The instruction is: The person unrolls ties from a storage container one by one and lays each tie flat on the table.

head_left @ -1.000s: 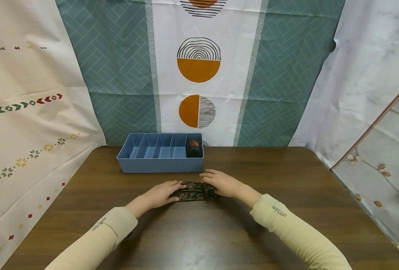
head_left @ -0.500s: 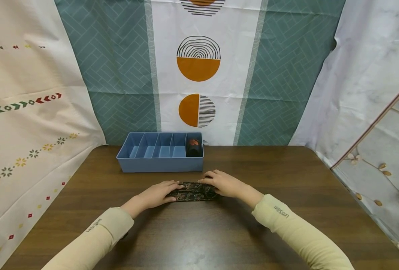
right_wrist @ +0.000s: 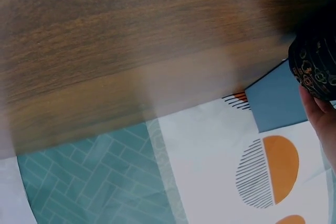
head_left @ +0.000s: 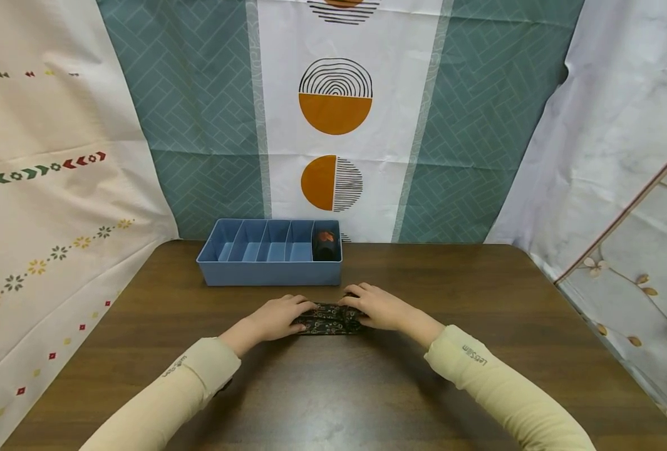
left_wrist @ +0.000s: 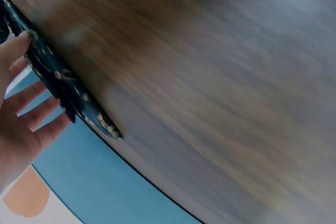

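Note:
A strip of dark cloth (head_left: 327, 324) with a small flower-like print lies folded on the table in the head view, its right end wound into a roll. My left hand (head_left: 274, 318) rests on the left part, fingers spread and fairly straight. Seen from the left wrist, the thumb touches one side of the cloth (left_wrist: 58, 74), while some fingertips are hidden behind it. My right hand (head_left: 382, 307) grips the rolled end with curved fingers. In the right wrist view, fingers of the right hand (right_wrist: 325, 127) lie against the rounded roll (right_wrist: 315, 66).
Just beyond the hands stands a blue divided box (head_left: 271, 274). Its rightmost compartment holds a dark roll (head_left: 326, 252) with an orange motif. Patterned curtains (head_left: 198, 125) hang behind and beside the brown table (head_left: 451, 275).
My left hand has shifted a little to the right over the cloth, covering more of its left part. My right hand stays at the roll with only slight movement.

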{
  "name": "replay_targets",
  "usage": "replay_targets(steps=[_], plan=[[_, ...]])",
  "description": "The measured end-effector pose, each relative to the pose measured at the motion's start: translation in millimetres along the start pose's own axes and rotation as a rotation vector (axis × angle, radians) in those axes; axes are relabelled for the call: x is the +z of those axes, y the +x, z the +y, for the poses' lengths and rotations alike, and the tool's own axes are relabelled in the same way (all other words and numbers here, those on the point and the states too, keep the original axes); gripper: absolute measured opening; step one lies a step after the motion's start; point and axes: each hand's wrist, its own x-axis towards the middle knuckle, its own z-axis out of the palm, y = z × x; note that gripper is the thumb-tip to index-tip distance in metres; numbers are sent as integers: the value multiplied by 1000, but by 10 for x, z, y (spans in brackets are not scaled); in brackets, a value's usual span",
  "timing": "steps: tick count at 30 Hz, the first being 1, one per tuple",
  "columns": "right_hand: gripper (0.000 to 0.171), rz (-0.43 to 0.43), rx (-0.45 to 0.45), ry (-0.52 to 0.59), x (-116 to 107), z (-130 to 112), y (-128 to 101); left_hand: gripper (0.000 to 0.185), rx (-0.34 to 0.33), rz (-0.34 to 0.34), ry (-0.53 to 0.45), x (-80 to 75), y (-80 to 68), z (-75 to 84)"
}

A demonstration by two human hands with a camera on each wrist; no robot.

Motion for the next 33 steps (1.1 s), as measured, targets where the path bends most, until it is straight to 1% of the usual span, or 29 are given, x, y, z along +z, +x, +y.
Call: replay_targets(steps=[5,11,14,18,25,30,33], plan=[[47,-13,1,-22,-17,0,4,47,19,7,10,25,95,67],[53,-38,27,-7,-13,-14,0,48,56,12,19,38,125,131],[53,-42,45,6,-12,-11,-9,47,58,14,25,37,143,156],[50,-26,33,3,-24,-5,-18,45,42,13,21,35,161,179],[45,-2,7,-14,-31,18,-30,40,28,33,-31,67,173,202],[45,-7,22,-10,-24,21,-41,39,20,13,-51,59,185,215],[47,-19,45,-13,-20,34,-53,41,21,-2,-45,51,195,209]])
